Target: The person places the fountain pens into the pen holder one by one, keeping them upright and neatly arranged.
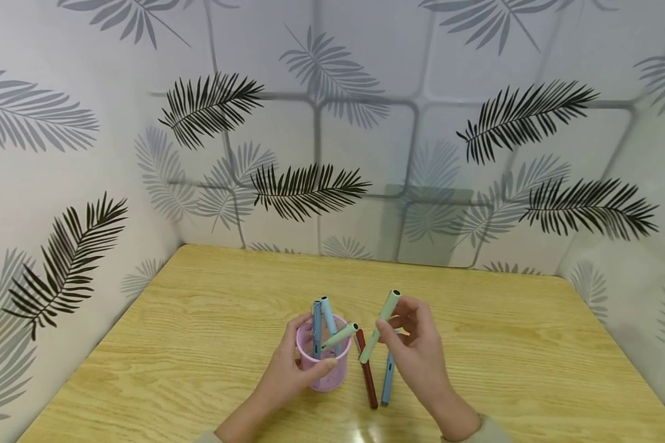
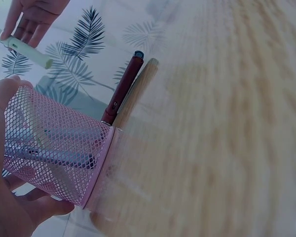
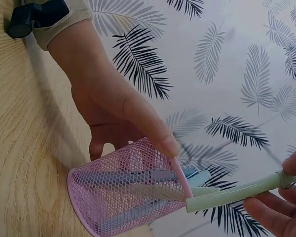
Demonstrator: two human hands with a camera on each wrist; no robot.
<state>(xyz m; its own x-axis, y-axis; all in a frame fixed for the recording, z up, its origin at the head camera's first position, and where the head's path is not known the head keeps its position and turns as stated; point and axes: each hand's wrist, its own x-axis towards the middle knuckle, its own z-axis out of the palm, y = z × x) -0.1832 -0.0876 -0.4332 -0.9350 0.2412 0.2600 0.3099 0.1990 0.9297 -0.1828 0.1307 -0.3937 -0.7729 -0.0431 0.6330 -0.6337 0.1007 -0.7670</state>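
My left hand (image 1: 285, 372) grips a pink mesh pen cup (image 1: 332, 376), fingers round its far side and thumb across the near rim. Inside lean a dark blue pen (image 1: 317, 332), a light blue pen (image 1: 328, 315) and a light green pen (image 1: 343, 334). To the right of the cup, my right hand (image 1: 421, 354) pinches another light green pen (image 1: 389, 307) between thumb and fingers, tilted above the table. In the right wrist view, the lower end of this held pen (image 3: 232, 194) overlaps the cup's rim.
A dark red pen (image 1: 369, 381) and a blue pen (image 1: 388, 381) lie side by side on the wood-grain table (image 1: 199, 320), just right of the cup. Behind the table stands a pale wall (image 1: 366, 141) with a leaf pattern.
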